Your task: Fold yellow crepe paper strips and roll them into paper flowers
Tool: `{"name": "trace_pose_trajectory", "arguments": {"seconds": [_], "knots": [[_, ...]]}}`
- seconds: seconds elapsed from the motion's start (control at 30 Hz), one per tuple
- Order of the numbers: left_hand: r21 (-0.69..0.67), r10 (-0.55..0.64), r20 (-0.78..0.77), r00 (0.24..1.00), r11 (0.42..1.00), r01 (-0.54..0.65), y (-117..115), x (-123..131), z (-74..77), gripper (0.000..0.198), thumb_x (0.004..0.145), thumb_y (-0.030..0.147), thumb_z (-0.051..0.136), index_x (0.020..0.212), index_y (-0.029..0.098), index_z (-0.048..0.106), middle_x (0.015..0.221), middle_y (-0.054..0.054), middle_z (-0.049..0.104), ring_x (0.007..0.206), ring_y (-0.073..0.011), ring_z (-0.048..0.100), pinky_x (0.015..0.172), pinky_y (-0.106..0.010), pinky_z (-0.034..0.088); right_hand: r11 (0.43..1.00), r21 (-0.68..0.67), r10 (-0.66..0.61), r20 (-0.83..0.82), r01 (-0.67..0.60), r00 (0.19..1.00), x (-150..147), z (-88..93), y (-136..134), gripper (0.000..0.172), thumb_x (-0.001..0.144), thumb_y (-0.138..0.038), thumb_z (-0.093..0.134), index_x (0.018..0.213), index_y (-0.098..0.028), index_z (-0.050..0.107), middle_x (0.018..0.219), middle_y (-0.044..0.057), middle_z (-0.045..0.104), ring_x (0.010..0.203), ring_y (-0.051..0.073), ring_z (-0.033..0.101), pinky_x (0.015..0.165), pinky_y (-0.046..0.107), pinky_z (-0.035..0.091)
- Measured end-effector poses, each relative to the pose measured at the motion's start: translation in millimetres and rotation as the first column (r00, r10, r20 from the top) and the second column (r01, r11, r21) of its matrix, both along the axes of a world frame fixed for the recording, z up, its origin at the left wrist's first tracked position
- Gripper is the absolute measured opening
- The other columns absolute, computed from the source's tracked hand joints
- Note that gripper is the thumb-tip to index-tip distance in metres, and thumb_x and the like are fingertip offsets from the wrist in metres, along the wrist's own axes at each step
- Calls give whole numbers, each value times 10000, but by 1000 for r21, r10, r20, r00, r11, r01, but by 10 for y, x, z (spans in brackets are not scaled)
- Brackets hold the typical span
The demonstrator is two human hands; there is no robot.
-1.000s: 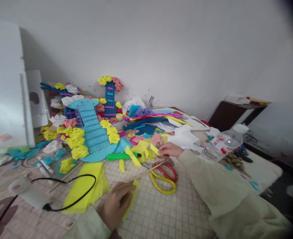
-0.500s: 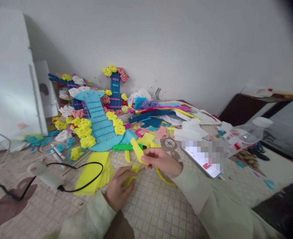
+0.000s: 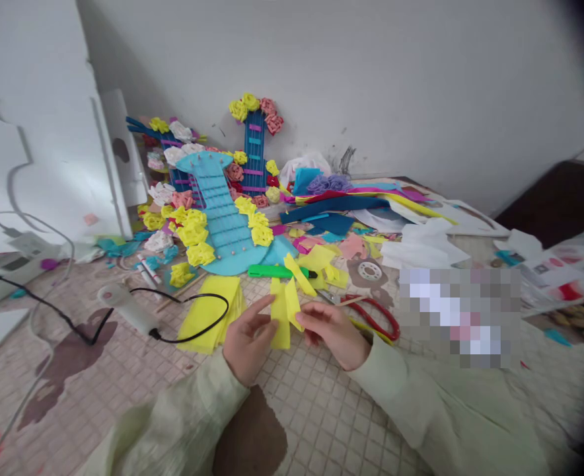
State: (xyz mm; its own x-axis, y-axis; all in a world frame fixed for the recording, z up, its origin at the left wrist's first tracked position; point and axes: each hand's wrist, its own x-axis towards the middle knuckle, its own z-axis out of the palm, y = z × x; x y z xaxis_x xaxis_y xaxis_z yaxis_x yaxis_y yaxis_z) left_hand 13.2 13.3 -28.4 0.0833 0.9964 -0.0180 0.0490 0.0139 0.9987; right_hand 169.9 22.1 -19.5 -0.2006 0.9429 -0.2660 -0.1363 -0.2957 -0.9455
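My left hand (image 3: pixel 250 340) holds a flat yellow crepe paper strip (image 3: pixel 281 330) upright between thumb and fingers. From the right, my right hand (image 3: pixel 336 332) pinches the lower end of a narrower, folded-looking yellow strip (image 3: pixel 292 301). The two strips stand side by side and seem to touch. Just beyond them another yellow strip (image 3: pixel 300 275) lies across a green cutter (image 3: pixel 269 271). A fanned stack of yellow crepe paper sheets (image 3: pixel 207 311) rests left of my left hand. Red-handled scissors (image 3: pixel 388 324) lie behind my right hand, partly covered.
A light-blue guitar-shaped piece (image 3: pixel 217 225) with yellow paper flowers (image 3: pixel 193 235) stands at the back. A white handheld device (image 3: pixel 126 309) with a black cable is at left. A tape roll (image 3: pixel 370 269), white paper (image 3: pixel 421 244) and a blurred-out phone (image 3: pixel 455 317) lie to the right.
The view has shifted, uncovering the scissors. My hands have come level with each other, strips side by side. A yellow strip now lies across the green cutter.
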Motion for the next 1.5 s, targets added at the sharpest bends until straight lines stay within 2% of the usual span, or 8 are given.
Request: {"name": "trace_pose_trajectory", "arguments": {"seconds": [0.37,0.57,0.7,0.83,0.97,1.1,1.27,1.5], "knots": [[85,83,32,996,993,-85,14,-56,-30,398,717,236,553,1102,138,535,873,-59,655,811,-184,599,620,-253,490,999,7,32,32,-33,999,16,-28,-9,237,596,-364,643,640,-159,531,474,-55,503,362,69,473,371,203,285],[147,53,12,998,988,-55,0,-43,-42,347,735,261,533,1066,156,549,1163,-98,531,1017,-224,531,799,-326,466,997,45,56,21,-57,998,7,-51,-39,220,620,-360,631,659,-159,551,477,-47,502,377,76,469,383,213,297],[327,216,-177,960,933,-150,9,-62,-57,291,739,272,539,1024,219,563,1323,-62,312,1175,-238,371,890,-358,401,993,106,44,16,-45,999,-9,-73,-68,197,621,-346,638,652,-163,572,512,-44,493,403,65,444,408,219,333],[431,392,-341,854,873,-229,9,-89,-2,243,748,284,530,974,218,590,1150,-65,413,1090,-231,416,856,-363,399,990,127,52,19,-54,998,-30,-43,-105,194,630,-346,633,637,-161,575,507,-49,476,401,53,415,405,212,335],[381,165,-378,911,925,-9,-41,-52,72,183,775,301,496,820,181,626,830,-34,600,793,-169,542,704,-292,419,991,102,87,-35,-83,996,-40,-2,-134,214,632,-361,629,628,-163,550,450,-55,472,366,63,421,381,215,346],[251,-22,-326,945,962,109,-108,32,92,176,706,309,592,781,153,623,671,-14,626,597,-124,531,558,-237,403,990,68,127,-52,-123,991,-39,-8,-148,248,618,-388,633,627,-159,535,477,-41,505,346,76,446,352,227,375],[204,-77,-215,974,971,122,-132,58,35,130,705,251,595,777,147,628,666,-19,629,601,-121,555,576,-232,442,989,136,63,3,-63,998,-14,-15,-121,239,618,-379,642,683,-163,563,560,-38,507,373,57,426,356,215,346],[219,-116,-232,966,961,168,-154,55,58,143,760,242,538,770,139,637,697,-24,647,630,-126,570,600,-227,453,973,221,60,25,-64,998,20,-8,-100,229,661,-384,617,631,-159,583,510,-25,500,469,82,439,457,229,346]]}}
